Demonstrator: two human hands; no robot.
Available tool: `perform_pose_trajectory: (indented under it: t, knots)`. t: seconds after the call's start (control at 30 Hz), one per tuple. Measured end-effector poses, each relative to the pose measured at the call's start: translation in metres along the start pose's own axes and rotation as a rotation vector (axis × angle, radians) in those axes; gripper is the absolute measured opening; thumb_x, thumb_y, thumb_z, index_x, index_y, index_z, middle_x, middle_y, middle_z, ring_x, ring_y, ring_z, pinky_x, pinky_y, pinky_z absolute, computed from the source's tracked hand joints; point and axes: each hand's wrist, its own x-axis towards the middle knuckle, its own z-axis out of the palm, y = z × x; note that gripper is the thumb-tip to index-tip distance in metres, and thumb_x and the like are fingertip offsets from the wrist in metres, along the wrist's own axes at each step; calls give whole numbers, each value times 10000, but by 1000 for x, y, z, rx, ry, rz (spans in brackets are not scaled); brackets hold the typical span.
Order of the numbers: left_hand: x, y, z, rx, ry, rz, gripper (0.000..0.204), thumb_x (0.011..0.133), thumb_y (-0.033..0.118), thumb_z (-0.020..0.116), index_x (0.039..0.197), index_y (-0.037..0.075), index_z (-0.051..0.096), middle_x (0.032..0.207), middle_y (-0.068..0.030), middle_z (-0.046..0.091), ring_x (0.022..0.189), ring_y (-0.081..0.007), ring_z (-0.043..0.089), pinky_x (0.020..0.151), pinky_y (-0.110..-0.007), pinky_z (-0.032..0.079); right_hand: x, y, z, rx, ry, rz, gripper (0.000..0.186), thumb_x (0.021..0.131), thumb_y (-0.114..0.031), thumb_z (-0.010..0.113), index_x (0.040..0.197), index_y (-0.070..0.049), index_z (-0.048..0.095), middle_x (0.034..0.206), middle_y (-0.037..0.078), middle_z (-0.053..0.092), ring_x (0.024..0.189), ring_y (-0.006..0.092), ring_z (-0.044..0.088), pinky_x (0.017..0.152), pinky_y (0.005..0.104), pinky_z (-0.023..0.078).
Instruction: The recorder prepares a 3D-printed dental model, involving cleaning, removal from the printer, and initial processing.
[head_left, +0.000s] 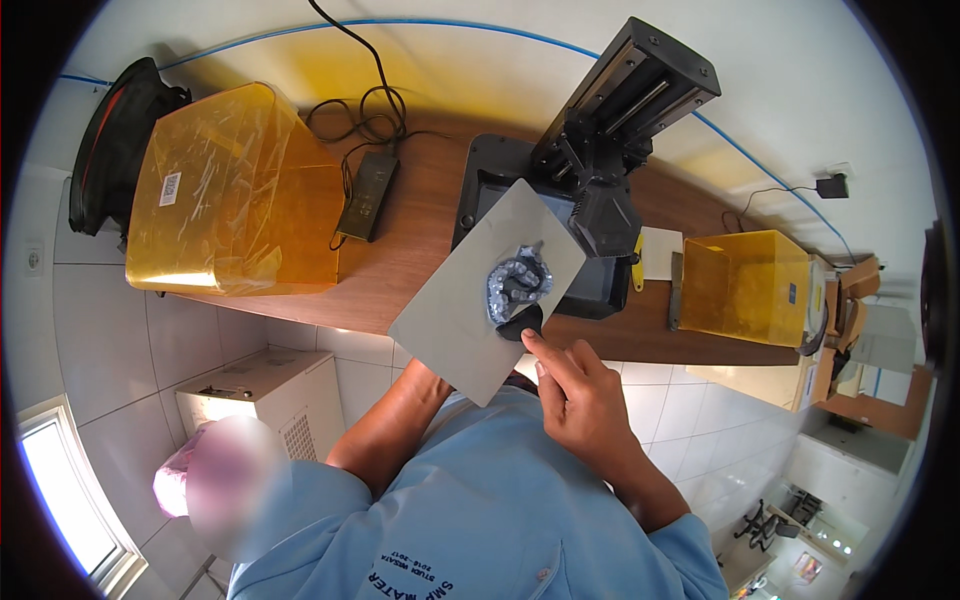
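Note:
A flat light-grey build plate (pixel 455 325) is tilted above the table's front edge, partly over the printer base. My left forearm (pixel 395 420) runs behind the plate, which appears held up from beneath; the fingers are hidden. On the plate lies a grey, arch-shaped print (pixel 499 288) with tooth-like bumps. Closed around a scraper, my right hand (pixel 580 395) has its index finger stretched along the tool. The black scraper's broad end (pixel 520 322) touches or nearly touches the print's lower edge; most of its handle is concealed by the hand.
Behind the plate stands a black resin printer (pixel 628 100) with its dark tray (pixel 600 290). An amber cover (pixel 225 190) and a power adapter (pixel 368 195) sit left on the brown table (pixel 380 285). To the right are a yellow tool (pixel 637 265) and another amber cover (pixel 750 285).

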Motion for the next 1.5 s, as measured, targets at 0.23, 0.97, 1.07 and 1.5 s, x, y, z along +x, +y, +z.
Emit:
perform_pose_trajectory:
  t: [0.23,0.97,1.07,1.5]
  knots:
    - [-2,-9,-11,-161,3,-39,468,1062,304,556,1432,19,541,1281,-155,673,1104,-225,722,871,-331,658,-10,-4,19,2,86,16,466,914,6,691,1376,-57,669,754,86,527,534,192,549,467,340,462]
    - [7,-52,-31,-91,-99,115,395,1035,171,631,1393,22,556,1293,-125,651,1138,-198,669,925,-340,616,-19,-6,41,-12,182,163,419,964,25,645,1375,-52,669,741,105,546,564,185,554,532,327,472]
    - [1,-37,-20,-133,-34,-3,473,1054,339,577,1404,22,557,1274,-162,669,1092,-250,723,880,-347,658,-22,6,44,27,224,47,483,927,-12,676,1405,-74,650,734,93,524,512,211,544,467,358,473]
    - [-4,-48,-24,159,-28,136,389,1018,167,658,1368,21,575,1261,-104,657,1082,-182,679,904,-314,610,-16,-6,56,1,272,142,410,969,6,647,1377,-39,660,739,118,542,556,208,522,532,350,445]
